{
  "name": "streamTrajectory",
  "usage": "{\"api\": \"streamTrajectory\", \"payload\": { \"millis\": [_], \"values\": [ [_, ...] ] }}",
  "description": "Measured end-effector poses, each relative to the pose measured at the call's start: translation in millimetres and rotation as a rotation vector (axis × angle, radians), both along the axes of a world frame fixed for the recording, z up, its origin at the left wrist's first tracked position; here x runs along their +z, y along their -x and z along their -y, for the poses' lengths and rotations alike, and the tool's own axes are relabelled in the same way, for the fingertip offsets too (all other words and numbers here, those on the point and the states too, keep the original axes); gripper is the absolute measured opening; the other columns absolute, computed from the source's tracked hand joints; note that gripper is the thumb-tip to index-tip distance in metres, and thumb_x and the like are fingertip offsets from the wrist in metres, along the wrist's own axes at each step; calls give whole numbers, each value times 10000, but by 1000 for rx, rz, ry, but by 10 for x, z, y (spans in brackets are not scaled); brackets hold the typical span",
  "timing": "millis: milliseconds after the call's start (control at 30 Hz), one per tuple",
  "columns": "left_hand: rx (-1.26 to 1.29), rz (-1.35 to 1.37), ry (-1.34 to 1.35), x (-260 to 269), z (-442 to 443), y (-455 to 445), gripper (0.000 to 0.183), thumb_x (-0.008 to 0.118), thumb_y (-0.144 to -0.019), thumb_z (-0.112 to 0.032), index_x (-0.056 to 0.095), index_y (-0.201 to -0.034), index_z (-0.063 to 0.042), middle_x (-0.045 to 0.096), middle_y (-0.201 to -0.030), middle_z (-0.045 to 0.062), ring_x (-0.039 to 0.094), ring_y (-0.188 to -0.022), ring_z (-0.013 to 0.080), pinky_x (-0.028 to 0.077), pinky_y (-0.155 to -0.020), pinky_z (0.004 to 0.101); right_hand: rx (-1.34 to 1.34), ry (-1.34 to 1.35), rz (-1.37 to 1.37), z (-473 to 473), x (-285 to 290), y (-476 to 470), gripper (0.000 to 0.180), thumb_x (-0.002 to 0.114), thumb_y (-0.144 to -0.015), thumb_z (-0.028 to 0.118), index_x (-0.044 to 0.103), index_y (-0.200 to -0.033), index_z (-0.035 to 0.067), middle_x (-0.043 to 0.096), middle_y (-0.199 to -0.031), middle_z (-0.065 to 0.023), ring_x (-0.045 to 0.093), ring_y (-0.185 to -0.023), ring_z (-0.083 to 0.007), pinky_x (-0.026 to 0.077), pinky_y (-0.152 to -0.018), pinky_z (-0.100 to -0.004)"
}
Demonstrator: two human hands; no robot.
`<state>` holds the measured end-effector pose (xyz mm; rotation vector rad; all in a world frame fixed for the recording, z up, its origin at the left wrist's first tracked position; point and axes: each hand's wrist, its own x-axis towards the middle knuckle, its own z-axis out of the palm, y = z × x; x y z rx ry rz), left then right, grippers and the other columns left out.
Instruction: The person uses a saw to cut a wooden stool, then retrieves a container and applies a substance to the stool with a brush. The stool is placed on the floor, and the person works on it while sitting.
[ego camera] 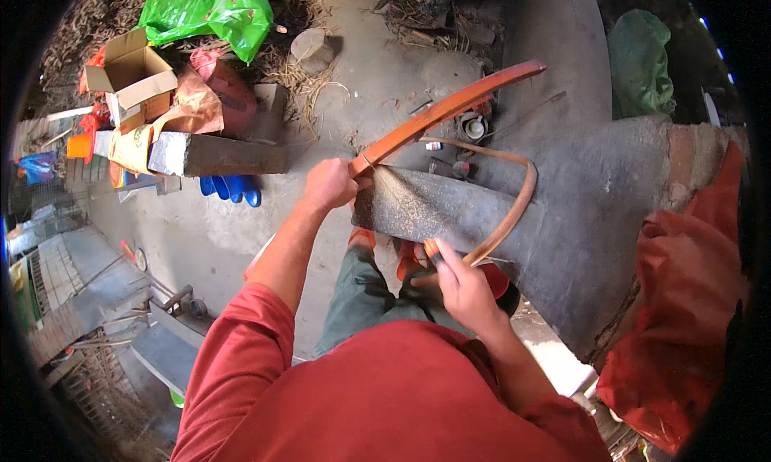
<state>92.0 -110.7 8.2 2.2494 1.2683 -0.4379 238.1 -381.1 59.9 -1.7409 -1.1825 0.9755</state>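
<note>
My left hand [332, 186] grips the lower end of a curved, reddish-orange wooden piece [449, 114], which slants up to the right above a grey concrete slab [482, 203]. Beneath it, pale sawdust-like grains [412, 212] lie scattered on the slab. My right hand [461, 281] is closed around a tool handle [431, 250] with an orange and black end; the rest of this tool cannot be made out. A bent brown wooden rod [523, 192] curves from under the orange piece round to beside my right hand.
A small white bottle [433, 146] and a metal cup [474, 126] stand beyond the slab. At left, an open cardboard box [138, 82] sits near a concrete block [235, 156] and blue boots [232, 188]. A red sack [680, 281] lies at right. A tree stump [311, 49] stands farther off.
</note>
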Motion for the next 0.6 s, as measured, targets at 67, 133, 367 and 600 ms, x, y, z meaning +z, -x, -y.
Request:
{"api": "streamTrajectory", "payload": {
  "millis": [67,133,367,600],
  "values": [
    [-38,-14,-40,-9,-10,-5,447,808,-774,-482,757,-908,-58,739,-906,199,707,-879,404,560,-778,485,-3,119,10,-512,-107,-9,415,505,-1040,135,517,-1450,71,671,-946,-286,678,-832,-426,534,-759,-437],
    [-24,-30,-40,-35,36,16,453,809,-770,-486,756,-906,-57,738,-905,198,705,-880,408,560,-781,482,-40,22,21,-819,-324,72,412,507,-1041,166,525,-1445,90,632,-896,-305,634,-807,-464,526,-730,-437],
    [1,20,-3,-102,-1,77,452,809,-762,-466,746,-937,-54,730,-950,217,693,-938,417,550,-815,487,-15,-56,47,-66,-63,5,422,481,-1044,109,501,-1458,28,699,-1061,-253,702,-839,-304,546,-794,-378],
    [-2,-3,27,-103,-34,44,277,727,-797,-298,750,-918,-50,733,-944,218,703,-918,413,562,-804,493,-9,63,-35,-474,-159,24,421,508,-1032,166,511,-1422,10,644,-1049,-337,637,-985,-489,513,-810,-518]
  ]
}}
